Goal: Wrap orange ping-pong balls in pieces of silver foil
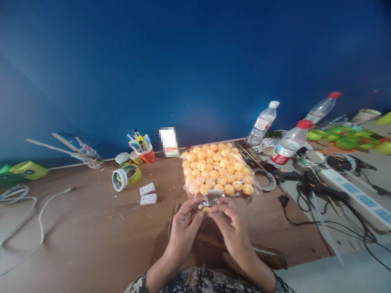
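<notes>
Between fingertips (199,217), silvery piece (203,204), shiny, small

held: small silvery piece (203,204) | surface: shiny, glinting | near edge: yellowish bit (205,210), joined or separate cannot be told | place: pinched between fingertips of left hand (185,223) and right hand (229,221) | visibility: partly finger-covered, exact shape and tilt too small to tell

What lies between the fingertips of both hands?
In the head view, a small shiny object, held by the left hand and right hand; exactly what is unclear.
</notes>
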A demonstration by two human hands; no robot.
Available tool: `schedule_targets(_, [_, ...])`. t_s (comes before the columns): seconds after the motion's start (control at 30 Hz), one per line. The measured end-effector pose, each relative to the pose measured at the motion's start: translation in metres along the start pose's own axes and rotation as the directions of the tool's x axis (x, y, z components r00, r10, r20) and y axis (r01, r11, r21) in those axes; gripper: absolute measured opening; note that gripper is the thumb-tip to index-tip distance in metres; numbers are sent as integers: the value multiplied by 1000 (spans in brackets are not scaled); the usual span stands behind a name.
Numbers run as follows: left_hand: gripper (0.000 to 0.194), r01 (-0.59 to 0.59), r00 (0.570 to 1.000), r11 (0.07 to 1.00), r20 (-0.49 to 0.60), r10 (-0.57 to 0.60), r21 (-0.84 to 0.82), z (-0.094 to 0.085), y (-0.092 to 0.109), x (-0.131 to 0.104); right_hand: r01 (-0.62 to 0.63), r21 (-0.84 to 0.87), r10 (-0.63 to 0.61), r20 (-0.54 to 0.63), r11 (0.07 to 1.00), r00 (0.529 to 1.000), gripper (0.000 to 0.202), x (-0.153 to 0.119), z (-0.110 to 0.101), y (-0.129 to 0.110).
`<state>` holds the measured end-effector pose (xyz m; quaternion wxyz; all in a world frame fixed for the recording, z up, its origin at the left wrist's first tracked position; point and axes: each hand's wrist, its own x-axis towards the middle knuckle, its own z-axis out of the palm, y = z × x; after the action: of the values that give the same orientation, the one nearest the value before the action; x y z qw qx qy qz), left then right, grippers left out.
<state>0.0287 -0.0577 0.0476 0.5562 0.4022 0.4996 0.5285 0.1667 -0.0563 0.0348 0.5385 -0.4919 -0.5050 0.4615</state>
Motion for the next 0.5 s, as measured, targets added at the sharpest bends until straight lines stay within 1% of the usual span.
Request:
schedule_targets(0.1, [34,23,1000,999,1,-23,-22,1,2,-2,-108,135,106,28,985,994,19,0,2,-1])
schedule_targets(0.23, [31,21,999,999,28,-20,-29,3,3,-3,-236,310,226,67,921,972,17,-1,5,2])
schedule_targets(0.4, [30,-13,1000,1000,18,14,-11,5,5,-2,-319,410,281,150,855,948,16,-2,6,10])
schedule_targets(0.5, [29,-32,999,999,13,32,13,5,4,-1,-321,418,286,146,850,947,15,-1,6,10])
